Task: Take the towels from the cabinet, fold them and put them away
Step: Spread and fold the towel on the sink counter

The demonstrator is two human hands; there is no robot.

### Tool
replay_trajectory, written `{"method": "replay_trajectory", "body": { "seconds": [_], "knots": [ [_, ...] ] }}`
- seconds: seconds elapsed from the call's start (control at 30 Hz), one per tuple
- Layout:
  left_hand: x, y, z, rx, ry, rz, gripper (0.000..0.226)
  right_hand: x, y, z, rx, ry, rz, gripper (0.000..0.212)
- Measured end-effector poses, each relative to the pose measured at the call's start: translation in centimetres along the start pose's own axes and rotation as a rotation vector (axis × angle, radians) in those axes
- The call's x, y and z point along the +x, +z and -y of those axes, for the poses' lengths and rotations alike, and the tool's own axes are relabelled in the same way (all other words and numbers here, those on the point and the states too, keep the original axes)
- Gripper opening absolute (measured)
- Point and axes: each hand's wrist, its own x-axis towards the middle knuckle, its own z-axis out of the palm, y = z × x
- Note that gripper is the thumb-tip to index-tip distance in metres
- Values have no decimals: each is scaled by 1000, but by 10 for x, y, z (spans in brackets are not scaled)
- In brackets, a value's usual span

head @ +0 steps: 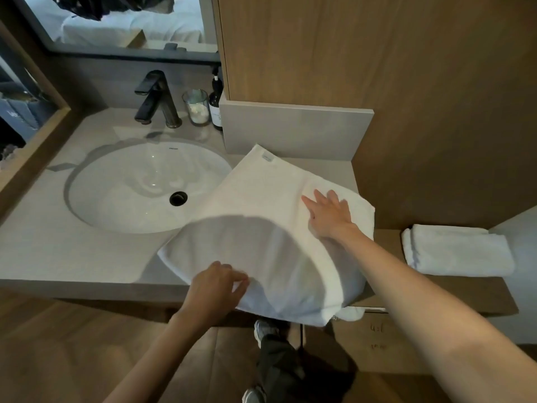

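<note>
Fold in hand: near edge lifted by the left hand, far half pinned flat by the right.

Left hand (216,286) has its fingers curled over the near edge of the white towel (261,205), pinching it up off the countertop (58,242) so the cloth billows. Right hand (328,213) lies flat, fingers spread and straight, pressing the towel's right-hand portion down. The towel lies half-folded on the counter just right of the sink basin (130,187), its long axis running from the near-left corner away toward the far right, label corner pointing at the grey upstand. The free edge is nearer the left hand, so the next fold likely carries away from the person, toward the pressing palm. A folded towel (456,248) sits apart on the wooden ledge (476,289) to the right. Black faucet (157,97), glass jar and dark pump bottle stand behind the basin.
</note>
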Motion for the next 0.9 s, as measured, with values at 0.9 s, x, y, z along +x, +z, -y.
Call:
{"method": "replay_trajectory", "body": {
  "seconds": [0.9],
  "knots": [
    [-21,48,-21,149,423,-9,84,-128,42,20,276,-384,-289,45]
  ]
}}
